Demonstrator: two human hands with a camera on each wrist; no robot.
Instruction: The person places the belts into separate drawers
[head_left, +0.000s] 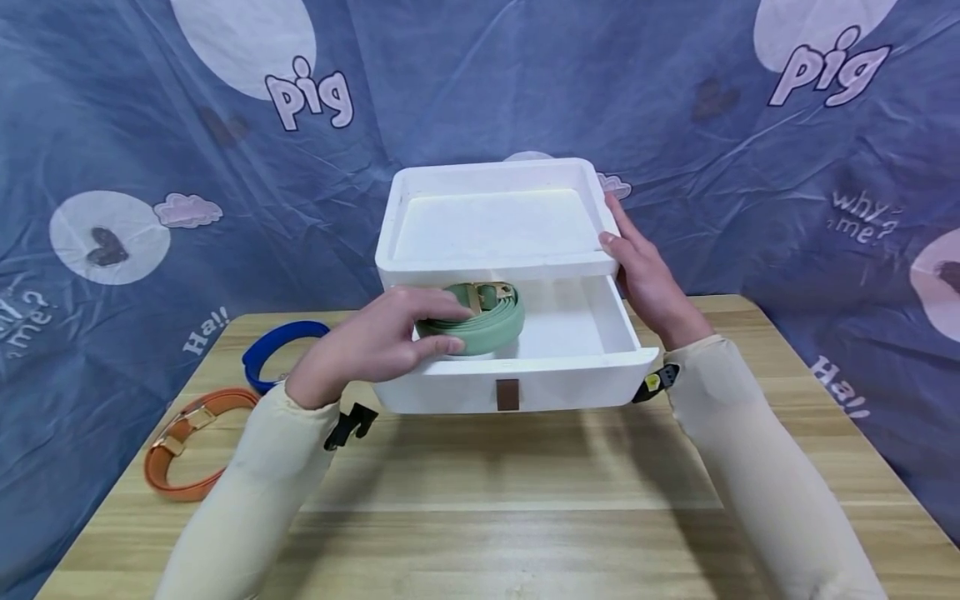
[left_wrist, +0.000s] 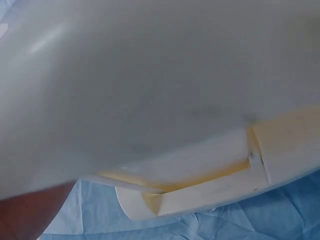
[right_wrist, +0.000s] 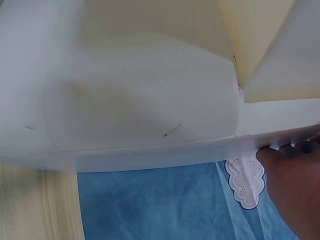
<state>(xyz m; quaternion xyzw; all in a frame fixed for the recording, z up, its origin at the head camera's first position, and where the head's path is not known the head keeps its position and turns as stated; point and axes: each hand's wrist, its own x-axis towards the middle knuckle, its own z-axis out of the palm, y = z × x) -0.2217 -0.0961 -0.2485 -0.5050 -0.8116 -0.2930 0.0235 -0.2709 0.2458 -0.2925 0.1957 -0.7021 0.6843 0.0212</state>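
We find the green belt (head_left: 487,333) coiled in the left part of the white drawer (head_left: 585,383), its gold buckle (head_left: 501,291) uppermost; wound so tightly, it suits a shallow space. The left grip (head_left: 382,333) is partly closed on it, fingers over the coil and thumb at the near side, a hold we take to stop the turns springing loose. The drawer juts towards us from the white box (head_left: 495,272), which lets us reach its inside from above. The right grip (head_left: 651,279) is curled on the box's right side, thumb at the rim, probably to steady it. Shadow falls on the wooden surface (head_left: 495,550) below the drawer; we cannot tell what bears the box's weight. To the left, the blue belt (head_left: 258,357) and the orange belt (head_left: 180,493) lie looped just beside each other, leaving room around the drawer. Behind hangs a printed blue cloth (head_left: 480,92).
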